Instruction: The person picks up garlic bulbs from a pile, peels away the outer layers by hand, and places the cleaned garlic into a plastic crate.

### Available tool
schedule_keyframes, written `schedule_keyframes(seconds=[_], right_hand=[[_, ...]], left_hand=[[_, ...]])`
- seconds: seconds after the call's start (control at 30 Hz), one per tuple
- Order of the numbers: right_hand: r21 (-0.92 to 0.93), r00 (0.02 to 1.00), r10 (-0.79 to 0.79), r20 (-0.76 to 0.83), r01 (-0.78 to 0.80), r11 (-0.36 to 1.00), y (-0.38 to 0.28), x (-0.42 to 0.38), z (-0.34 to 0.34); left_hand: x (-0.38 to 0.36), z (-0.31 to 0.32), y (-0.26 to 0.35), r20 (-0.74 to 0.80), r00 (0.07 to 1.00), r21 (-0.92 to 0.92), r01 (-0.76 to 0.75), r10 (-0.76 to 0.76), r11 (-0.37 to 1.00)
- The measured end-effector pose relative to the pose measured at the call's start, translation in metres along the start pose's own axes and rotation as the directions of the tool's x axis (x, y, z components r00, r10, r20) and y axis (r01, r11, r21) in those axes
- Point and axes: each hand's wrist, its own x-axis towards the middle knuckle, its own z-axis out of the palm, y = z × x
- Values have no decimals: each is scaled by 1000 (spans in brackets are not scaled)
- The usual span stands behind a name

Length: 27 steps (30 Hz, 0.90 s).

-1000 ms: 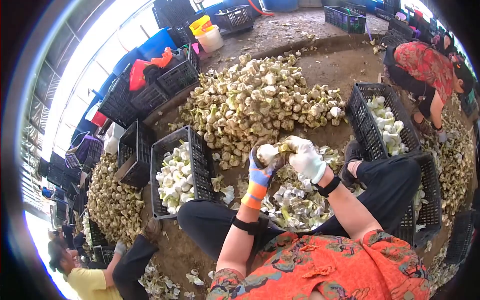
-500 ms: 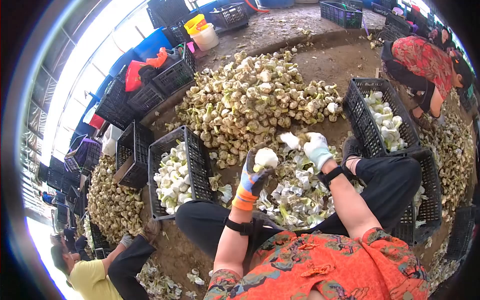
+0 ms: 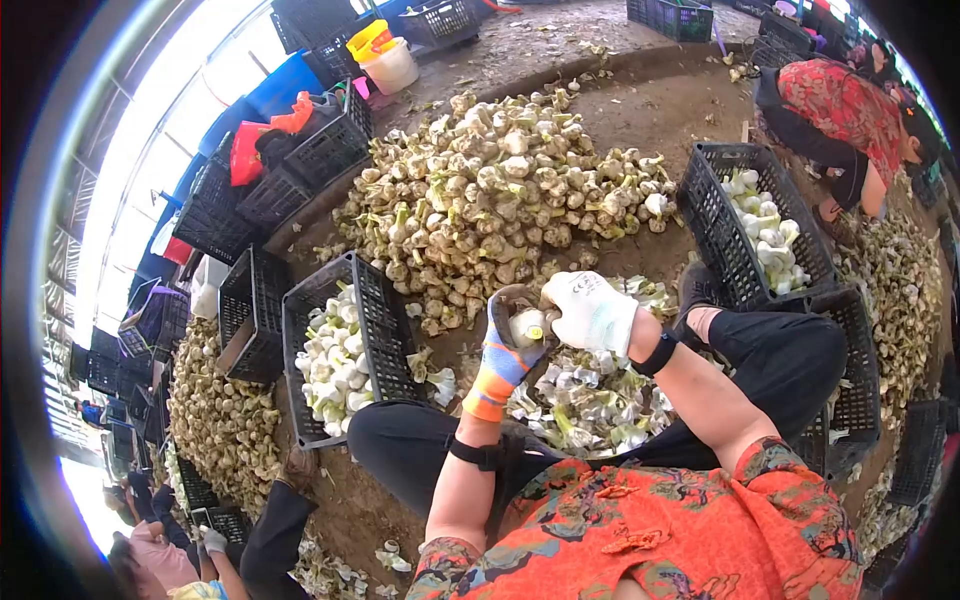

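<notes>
A pale garlic bulb (image 3: pixel 527 328) rests in my left hand (image 3: pixel 510 350), its cut green stem end facing me. That hand wears a grey-blue glove with an orange cuff, and its fingers curl round the bulb. My right hand (image 3: pixel 595 313), in a white glove, meets the bulb from the right with its fingers closed against it; the fingertips are partly hidden. Below both hands, between my legs, lies a heap of peeled garlic skins (image 3: pixel 590 400). Just beyond them rises a big pile of unpeeled garlic (image 3: pixel 480 190).
Black crates of whiter garlic stand at my left (image 3: pixel 385 335) and right (image 3: pixel 705 215). Another crate (image 3: pixel 850 360) sits beside my right knee. One person in a red patterned top (image 3: pixel 840 105) bends at the right; people also sit at lower left. A white bucket (image 3: pixel 392 68) stands behind.
My right hand has come in from the right, where loose skin was by its fingers, to the bulb. The bulb has turned in my left hand, showing its stem end. The view has shifted slightly.
</notes>
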Motion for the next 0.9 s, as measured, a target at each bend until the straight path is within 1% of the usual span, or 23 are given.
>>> schedule_keyframes(seconds=[0.03,0.07,0.17,0.2,0.23,0.27,0.3,0.33,0.37,0.4,0.47,0.5,0.53,0.6,0.63,0.67,0.7,0.73,0.77,0.8,0.83,0.87,0.9], right_hand=[[-21,999,-19,-40,18,1000,3,0,4],[70,998,37,-52,-33,997,7,0,6],[313,983,172,-69,-143,939,13,2,7],[404,976,212,-54,-173,898,14,3,9],[491,968,250,-33,-202,847,13,3,13],[572,958,285,-6,-230,787,11,3,17],[494,968,250,-21,-208,844,8,1,20],[377,968,207,-142,-140,916,6,-1,30],[344,966,221,-132,-164,925,8,-1,33],[310,964,235,-121,-188,932,11,-1,36],[182,929,265,-258,-222,958,33,2,51],[181,883,389,-262,-351,919,47,3,58],[161,851,480,-215,-454,877,62,4,60],[142,836,549,8,-545,826,91,-5,63],[-40,799,590,120,-590,807,94,-5,59],[173,767,610,199,-640,748,94,-7,60],[370,737,617,275,-674,640,93,-12,61],[540,714,612,339,-681,495,87,-13,56],[800,782,458,423,-560,216,95,-17,67],[884,829,397,393,-459,84,89,-18,76],[931,871,333,360,-360,-66,82,-20,85],[947,880,369,298,-322,6,66,-13,88],[866,849,355,391,-209,-454,80,-8,108]], left_hand=[[-2,-1,-1,2,1000,-84,21,-21,996],[-2,-1,-1,7,999,-166,43,-43,985],[3,-1,-4,-123,984,-433,61,-126,899],[5,-1,-5,-161,974,-516,57,-162,855],[8,3,9,-261,938,-588,34,-229,808],[10,4,6,-293,911,-621,50,-290,782],[11,3,1,-322,879,-653,63,-352,755],[11,2,-4,-347,843,-684,72,-411,726],[11,0,-7,-370,841,-645,73,-395,761],[10,-2,-10,-333,858,-686,65,-392,725],[10,-4,-4,-260,888,-759,54,-379,649],[10,-3,2,-248,892,-778,49,-377,626],[10,-5,-1,-238,892,-809,36,-384,586],[12,-8,-9,-215,892,-867,13,-397,498],[15,-7,-4,-172,911,-866,42,-374,499],[15,-10,-9,-165,912,-873,42,-376,485],[13,-12,-18,-150,914,-884,47,-378,466],[14,-11,-29,-128,919,-897,54,-373,440],[15,-9,-43,-106,934,-883,69,-342,464],[22,2,-32,-110,939,-808,106,-326,579],[21,6,-37,-69,912,-764,212,-405,609],[24,9,-41,-39,878,-708,313,-478,633],[36,21,-28,-97,935,-616,212,-341,758]])
